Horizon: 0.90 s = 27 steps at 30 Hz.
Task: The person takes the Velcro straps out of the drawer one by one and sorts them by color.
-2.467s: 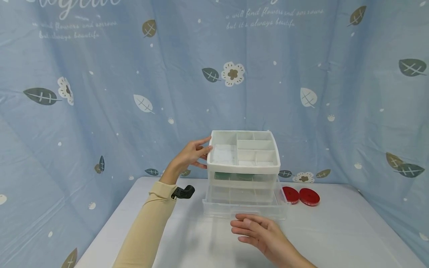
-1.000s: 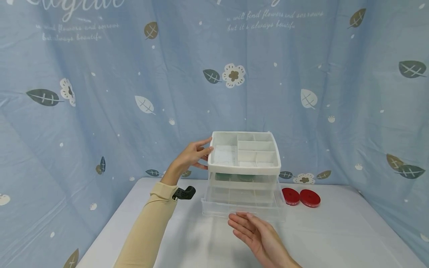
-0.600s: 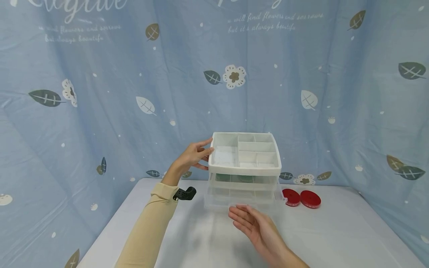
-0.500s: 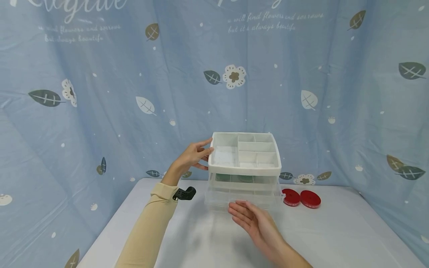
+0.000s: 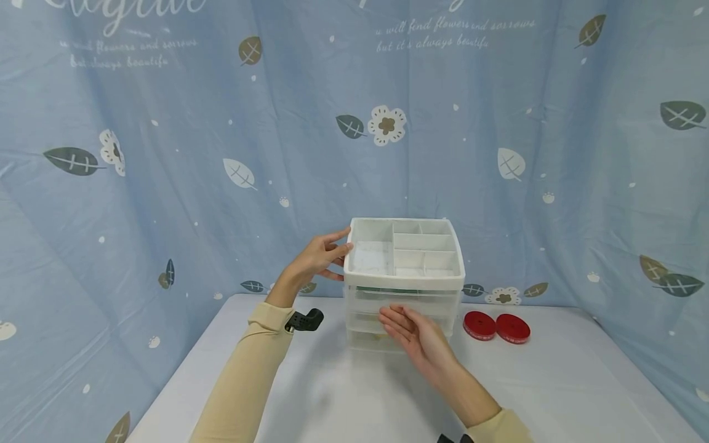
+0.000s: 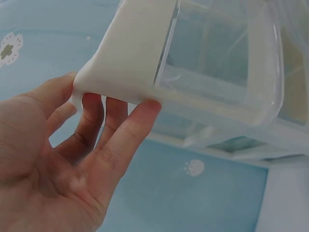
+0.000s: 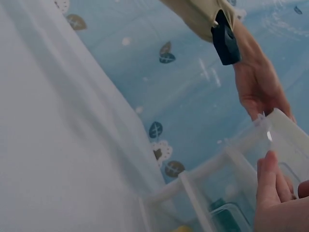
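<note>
A white drawer organizer (image 5: 404,282) with clear drawers and an open compartment tray (image 5: 371,258) on top stands on the table. My left hand (image 5: 318,257) holds the organizer's upper left edge, its fingertips and thumb against the white side (image 6: 125,53) in the left wrist view. My right hand (image 5: 418,338) is in front of the drawers, fingers straight and together, fingertips at the drawer front (image 5: 362,323). Something green (image 7: 229,217) and a bit of yellow (image 7: 182,228) show inside in the right wrist view. The right hand hides part of the lower drawers.
Two red ribbon rolls (image 5: 479,325) lie side by side on the white tabletop (image 5: 554,369), just right of the organizer. A blue curtain (image 5: 288,123) printed with leaves and flowers hangs behind the table and along both sides.
The clear drawer that stuck out at the front has slid in, almost level with the organizer's front. My right hand has moved forward with it; my left hand has stayed on the edge.
</note>
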{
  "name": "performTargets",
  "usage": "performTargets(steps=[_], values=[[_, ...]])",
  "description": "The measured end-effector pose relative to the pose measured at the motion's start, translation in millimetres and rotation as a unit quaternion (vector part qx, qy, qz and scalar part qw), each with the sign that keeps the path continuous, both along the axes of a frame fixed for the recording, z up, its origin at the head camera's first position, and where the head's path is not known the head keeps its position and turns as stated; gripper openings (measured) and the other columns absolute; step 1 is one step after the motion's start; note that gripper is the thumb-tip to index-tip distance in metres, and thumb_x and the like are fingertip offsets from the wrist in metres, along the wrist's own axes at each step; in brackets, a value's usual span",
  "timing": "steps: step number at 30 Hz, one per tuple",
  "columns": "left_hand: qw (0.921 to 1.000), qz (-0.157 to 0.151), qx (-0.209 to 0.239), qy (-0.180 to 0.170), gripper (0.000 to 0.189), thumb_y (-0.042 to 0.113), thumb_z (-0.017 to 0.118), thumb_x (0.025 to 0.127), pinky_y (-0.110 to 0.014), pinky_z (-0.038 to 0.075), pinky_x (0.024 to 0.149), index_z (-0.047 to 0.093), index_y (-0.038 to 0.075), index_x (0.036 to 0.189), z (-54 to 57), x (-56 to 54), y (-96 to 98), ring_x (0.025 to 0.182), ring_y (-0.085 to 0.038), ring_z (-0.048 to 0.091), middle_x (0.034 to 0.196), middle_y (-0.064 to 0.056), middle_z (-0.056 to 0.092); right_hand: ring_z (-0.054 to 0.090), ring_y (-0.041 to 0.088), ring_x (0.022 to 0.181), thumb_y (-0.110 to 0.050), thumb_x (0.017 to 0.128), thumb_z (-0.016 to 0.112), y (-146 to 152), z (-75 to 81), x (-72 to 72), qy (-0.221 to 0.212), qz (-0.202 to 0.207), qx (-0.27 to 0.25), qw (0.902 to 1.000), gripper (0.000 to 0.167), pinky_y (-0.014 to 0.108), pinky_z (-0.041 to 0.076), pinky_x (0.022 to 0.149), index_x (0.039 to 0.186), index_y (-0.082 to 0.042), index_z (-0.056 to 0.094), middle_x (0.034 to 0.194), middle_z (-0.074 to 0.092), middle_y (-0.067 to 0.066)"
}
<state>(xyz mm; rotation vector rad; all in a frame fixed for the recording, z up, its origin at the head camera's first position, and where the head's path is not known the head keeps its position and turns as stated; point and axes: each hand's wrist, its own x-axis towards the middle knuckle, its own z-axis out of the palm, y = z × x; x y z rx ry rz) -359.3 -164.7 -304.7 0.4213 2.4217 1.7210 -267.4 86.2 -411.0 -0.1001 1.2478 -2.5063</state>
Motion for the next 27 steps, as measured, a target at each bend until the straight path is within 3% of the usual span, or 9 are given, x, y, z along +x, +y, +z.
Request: performTargets(steps=[7, 16, 27], values=[[1.0, 0.0, 0.001, -0.005, 0.063, 0.036, 0.06, 0.098, -0.046, 0.063, 0.076, 0.031, 0.035, 0.154, 0.9, 0.0, 1.8, 0.1, -0.03, 0.069, 0.124, -0.017, 0.063, 0.065, 0.021, 0.118, -0.022, 0.109, 0.036, -3, 1.3, -7.2, 0.003, -0.004, -0.005, 1.0, 0.044, 0.028, 0.053, 0.101, 0.144, 0.005, 0.039, 0.13, 0.065, 0.013], [1.0, 0.005, -0.006, -0.002, 0.062, 0.035, 0.059, 0.099, -0.044, 0.063, 0.074, 0.03, 0.036, 0.154, 4.3, 0.9, 1.6, 0.095, -0.025, 0.07, 0.122, -0.016, 0.063, 0.064, 0.022, 0.12, -0.025, 0.11, 0.033, -5, 9.6, -9.5, 0.009, -0.006, -0.003, 0.9999, 0.046, 0.029, 0.052, 0.103, 0.144, 0.005, 0.038, 0.135, 0.062, 0.014], [1.0, 0.007, -0.007, 0.001, 0.062, 0.035, 0.058, 0.099, -0.045, 0.063, 0.076, 0.029, 0.035, 0.155, 0.1, 0.6, 1.4, 0.098, -0.029, 0.069, 0.12, -0.017, 0.064, 0.062, 0.023, 0.123, -0.032, 0.109, 0.033, -7, -0.7, -10.3, 0.024, -0.001, 0.012, 0.9997, 0.05, 0.029, 0.053, 0.101, 0.144, 0.003, 0.039, 0.135, 0.062, 0.013]])
